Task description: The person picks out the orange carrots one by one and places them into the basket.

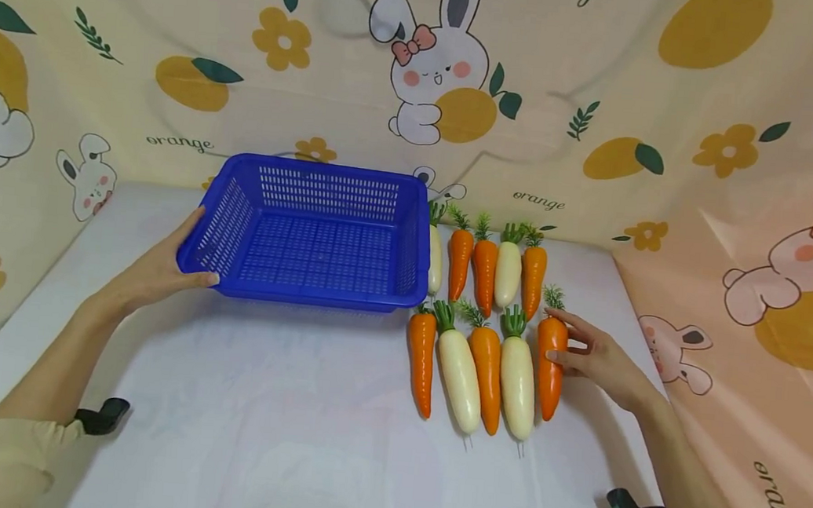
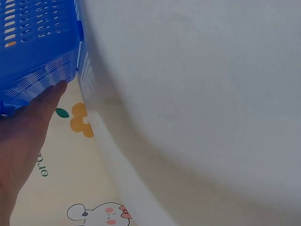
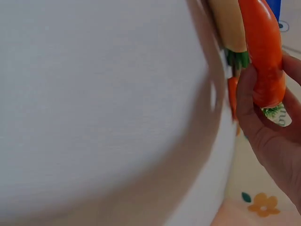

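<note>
1. My right hand (image 1: pixel 600 362) pinches an orange carrot (image 1: pixel 550 374) between thumb and fingers, near its leafy end.
2. That carrot is at the right end of the front row, just beside a white radish (image 1: pixel 517 388); I cannot tell whether it touches the desk (image 1: pixel 259 433).
3. My left hand (image 1: pixel 165 261) grips the left end of a blue basket (image 1: pixel 319 295), thumb at the front corner, fingers around the outer side.
4. The basket is left of the back row and partly hides its leftmost radish (image 1: pixel 436 260).
5. The back row has 3 carrots (image 1: pixel 459 265) and 2 radishes, leaves pointing away from me.
6. Behind the desk hangs a rabbit-and-orange patterned cloth (image 1: pixel 240 6).
</note>
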`<state>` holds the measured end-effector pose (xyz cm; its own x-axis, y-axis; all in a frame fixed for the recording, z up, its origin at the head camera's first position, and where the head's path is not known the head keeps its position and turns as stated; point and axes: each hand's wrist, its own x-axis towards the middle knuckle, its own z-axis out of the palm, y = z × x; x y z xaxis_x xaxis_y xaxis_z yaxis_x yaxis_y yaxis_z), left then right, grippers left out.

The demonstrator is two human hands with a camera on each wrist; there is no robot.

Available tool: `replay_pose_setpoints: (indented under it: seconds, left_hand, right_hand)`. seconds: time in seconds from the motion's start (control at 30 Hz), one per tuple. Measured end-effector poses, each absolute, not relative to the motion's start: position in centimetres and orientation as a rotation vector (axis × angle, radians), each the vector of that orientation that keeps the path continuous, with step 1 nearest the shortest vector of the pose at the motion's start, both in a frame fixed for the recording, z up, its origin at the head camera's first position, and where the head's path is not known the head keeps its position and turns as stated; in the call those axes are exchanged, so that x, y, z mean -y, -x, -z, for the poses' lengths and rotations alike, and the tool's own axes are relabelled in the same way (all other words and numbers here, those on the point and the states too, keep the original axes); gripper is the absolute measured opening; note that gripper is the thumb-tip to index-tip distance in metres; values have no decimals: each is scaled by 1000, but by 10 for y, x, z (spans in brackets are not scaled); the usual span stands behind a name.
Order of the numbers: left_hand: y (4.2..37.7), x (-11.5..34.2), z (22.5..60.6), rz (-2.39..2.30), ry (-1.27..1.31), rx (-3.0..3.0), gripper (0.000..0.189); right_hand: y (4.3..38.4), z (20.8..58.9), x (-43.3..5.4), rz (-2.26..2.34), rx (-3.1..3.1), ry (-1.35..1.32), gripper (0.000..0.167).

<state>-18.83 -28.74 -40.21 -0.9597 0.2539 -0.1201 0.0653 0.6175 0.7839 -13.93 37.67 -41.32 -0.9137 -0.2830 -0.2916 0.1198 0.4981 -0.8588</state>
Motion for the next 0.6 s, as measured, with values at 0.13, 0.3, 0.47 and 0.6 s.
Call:
replay_pose_setpoints:
  seconds: [0.13,0.3,0.47,0.6]
  left_hand:
    - [191,285,400,-1304,-215,-2551,116]
    - [194,283,399,-1289,-197,-2547,116]
    - [193,285,404,-1302,-172,-2546,116]
    - [190,285,408,-1336,-168,-2541,115]
  right_hand:
    - [149,401,-370,1429,-2389,171,74]
    - [164,384,-353,1481,-2417,241,74]
    - [182,371,-327,1470,-2356,298,72]
    - [192,359,-305,1403,-2328,350,74]
